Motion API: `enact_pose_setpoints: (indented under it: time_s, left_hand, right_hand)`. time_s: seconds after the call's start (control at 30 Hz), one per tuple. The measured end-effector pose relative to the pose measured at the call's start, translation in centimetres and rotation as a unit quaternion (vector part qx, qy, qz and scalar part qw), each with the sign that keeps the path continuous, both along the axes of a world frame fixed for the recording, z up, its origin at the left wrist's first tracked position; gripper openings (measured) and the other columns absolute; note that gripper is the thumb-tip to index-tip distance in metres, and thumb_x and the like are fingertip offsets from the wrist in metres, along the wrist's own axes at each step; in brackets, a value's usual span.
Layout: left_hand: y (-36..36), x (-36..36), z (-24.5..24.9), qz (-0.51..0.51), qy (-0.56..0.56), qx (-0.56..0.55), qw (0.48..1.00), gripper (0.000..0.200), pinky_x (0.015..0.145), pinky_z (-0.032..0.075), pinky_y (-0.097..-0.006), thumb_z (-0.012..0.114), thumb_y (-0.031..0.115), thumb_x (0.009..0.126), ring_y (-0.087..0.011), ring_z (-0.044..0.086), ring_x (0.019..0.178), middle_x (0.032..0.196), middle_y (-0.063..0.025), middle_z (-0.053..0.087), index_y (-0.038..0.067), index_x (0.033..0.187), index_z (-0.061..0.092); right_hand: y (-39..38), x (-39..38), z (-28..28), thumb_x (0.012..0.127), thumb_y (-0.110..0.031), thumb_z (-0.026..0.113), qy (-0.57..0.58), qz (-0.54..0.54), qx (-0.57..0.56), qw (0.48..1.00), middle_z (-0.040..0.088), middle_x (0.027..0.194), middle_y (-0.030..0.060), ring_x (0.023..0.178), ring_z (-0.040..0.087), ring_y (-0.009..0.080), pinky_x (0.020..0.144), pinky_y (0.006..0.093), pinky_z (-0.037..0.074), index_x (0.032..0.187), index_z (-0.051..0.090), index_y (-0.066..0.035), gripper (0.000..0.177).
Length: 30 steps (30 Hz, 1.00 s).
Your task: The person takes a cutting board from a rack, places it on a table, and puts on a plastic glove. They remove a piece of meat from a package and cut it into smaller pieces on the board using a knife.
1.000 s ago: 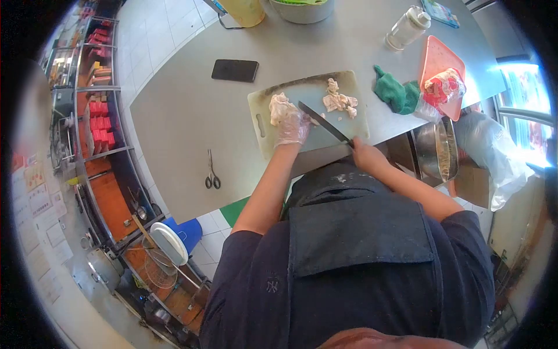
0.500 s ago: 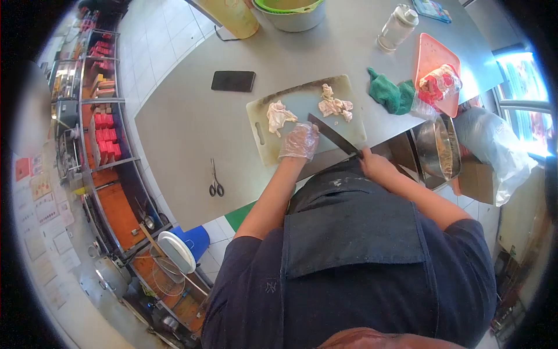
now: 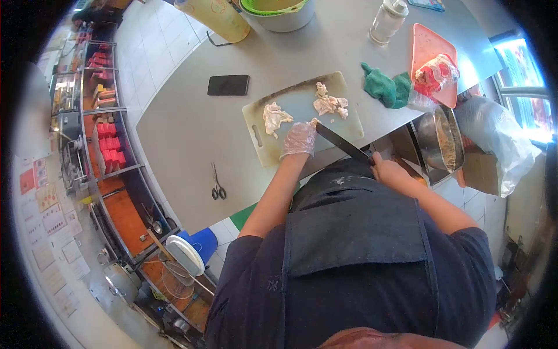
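My left hand (image 3: 299, 139), in a clear plastic glove, rests at the near edge of a pale cutting board (image 3: 261, 152). Its fingers are closed on a small pale piece of meat (image 3: 315, 122), mostly hidden by the glove. My bare right hand (image 3: 390, 168) grips the handle of a dark-bladed knife (image 3: 344, 144). The blade slants across the board's near right side, its tip against the meat at my left fingertips. Two heaps of cut pale meat lie farther up the board: a left heap (image 3: 274, 118) and a right heap (image 3: 330, 104).
On the metal table (image 3: 174, 139) lie a black phone (image 3: 228, 85), scissors (image 3: 217, 183) and a green cloth (image 3: 383, 87). A red tray (image 3: 427, 43) holds a bag of meat (image 3: 436, 75). A glass jar (image 3: 387, 23) and a pot (image 3: 285, 22) stand behind. A metal bowl (image 3: 433, 139) sits below right.
My right hand has drawn the knife slightly right and toward me, and its tip now sits at my left fingertips. My left hand has barely moved. The view has shifted a little.
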<state>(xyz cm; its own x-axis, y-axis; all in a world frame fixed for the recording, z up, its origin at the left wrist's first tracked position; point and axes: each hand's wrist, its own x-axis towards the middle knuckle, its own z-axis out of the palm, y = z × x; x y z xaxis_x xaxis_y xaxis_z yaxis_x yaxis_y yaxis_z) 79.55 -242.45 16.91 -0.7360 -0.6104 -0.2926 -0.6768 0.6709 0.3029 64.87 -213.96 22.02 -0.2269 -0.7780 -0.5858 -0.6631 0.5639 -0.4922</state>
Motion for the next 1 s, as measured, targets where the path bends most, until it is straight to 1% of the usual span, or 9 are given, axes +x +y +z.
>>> enact_pose_setpoints:
  time_s: [0.03,0.2,0.33,0.4,0.5,0.6,0.7,0.8,1.0]
  left_hand:
    - [-0.2,0.0,0.2,0.013,-0.013,0.013,1.000,0.038,0.078,0.056,-0.0522,0.053,0.040,0.094,-0.0398,0.070,0.089,0.099,-0.0206,0.070,0.007,0.097,0.072]
    - [-2.2,2.5,0.0,0.028,-0.064,0.036,0.997,0.034,0.079,0.056,-0.0508,0.061,0.038,0.089,-0.0385,0.070,0.091,0.099,-0.0192,0.071,0.007,0.096,0.073]
    - [-3.3,4.8,-1.3,0.078,0.034,0.022,0.996,0.034,0.081,0.055,-0.0491,0.060,0.040,0.089,-0.0381,0.069,0.091,0.100,-0.0175,0.070,0.009,0.100,0.071]
    - [-3.2,4.1,-0.7,0.095,0.108,0.015,0.989,0.031,0.081,0.054,-0.0490,0.062,0.037,0.089,-0.0383,0.068,0.090,0.100,-0.0164,0.070,0.010,0.100,0.071]
    - [-2.9,1.5,0.3,-0.014,0.278,-0.161,0.947,0.028,0.080,0.054,-0.0492,0.061,0.035,0.091,-0.0369,0.067,0.092,0.101,-0.0162,0.069,0.012,0.104,0.071]
    - [-2.8,-0.9,0.8,-0.052,0.184,-0.105,0.976,0.025,0.081,0.054,-0.0476,0.060,0.032,0.093,-0.0341,0.066,0.095,0.100,-0.0155,0.068,0.011,0.103,0.070]
    - [-3.2,-2.2,-0.4,-0.021,0.111,-0.078,0.991,0.021,0.081,0.054,-0.0456,0.060,0.026,0.092,-0.0327,0.066,0.096,0.097,-0.0149,0.068,0.009,0.099,0.069]
    - [-3.6,-1.8,-1.4,-0.078,0.138,-0.083,0.984,0.017,0.079,0.054,-0.0447,0.059,0.023,0.090,-0.0335,0.066,0.092,0.096,-0.0147,0.068,0.009,0.094,0.068]
    - [-4.6,-1.6,-3.4,-0.094,0.207,-0.071,0.971,0.014,0.078,0.054,-0.0453,0.059,0.019,0.088,-0.0338,0.067,0.087,0.094,-0.0151,0.068,0.008,0.092,0.068]
  right_hand:
    - [-0.7,-0.1,1.2,0.098,-0.022,0.053,-0.024,-0.036,0.014,0.999,0.064,0.078,0.0295,0.074,0.062,0.0519,0.065,0.0608,0.046,0.112,0.039,-0.002,0.028]
    - [-2.9,-0.3,0.9,0.099,-0.023,0.051,-0.012,-0.061,-0.017,0.998,0.065,0.083,0.0303,0.080,0.062,0.0520,0.072,0.0610,0.046,0.112,0.042,-0.002,0.026]
    - [-5.0,-0.9,3.0,0.100,-0.023,0.050,0.000,-0.114,-0.020,0.993,0.065,0.088,0.0320,0.086,0.062,0.0516,0.077,0.0611,0.045,0.113,0.043,-0.001,0.026]
    - [-4.8,-1.4,3.4,0.100,-0.023,0.049,-0.001,-0.103,-0.016,0.995,0.065,0.088,0.0322,0.087,0.062,0.0514,0.077,0.0609,0.046,0.113,0.043,-0.001,0.026]
    - [-4.5,-1.9,3.7,0.100,-0.025,0.050,-0.003,-0.094,-0.009,0.995,0.066,0.088,0.0306,0.088,0.063,0.0501,0.077,0.0603,0.047,0.113,0.043,-0.002,0.028]
    - [-5.0,-1.3,2.7,0.100,-0.023,0.050,-0.005,-0.088,-0.020,0.996,0.066,0.087,0.0309,0.086,0.063,0.0505,0.075,0.0597,0.047,0.113,0.042,-0.001,0.027]
    - [-6.4,-0.8,2.1,0.100,-0.021,0.049,0.002,-0.076,-0.044,0.996,0.065,0.085,0.0314,0.082,0.063,0.0507,0.072,0.0591,0.048,0.113,0.041,0.000,0.025]
    - [-7.8,-0.6,1.5,0.100,-0.019,0.048,0.012,-0.072,-0.062,0.995,0.065,0.083,0.0312,0.080,0.064,0.0503,0.071,0.0589,0.048,0.112,0.040,0.000,0.024]
    - [-9.2,0.3,1.0,0.099,-0.017,0.047,0.052,-0.081,-0.051,0.994,0.065,0.082,0.0307,0.081,0.064,0.0498,0.072,0.0589,0.049,0.111,0.041,-0.001,0.022]
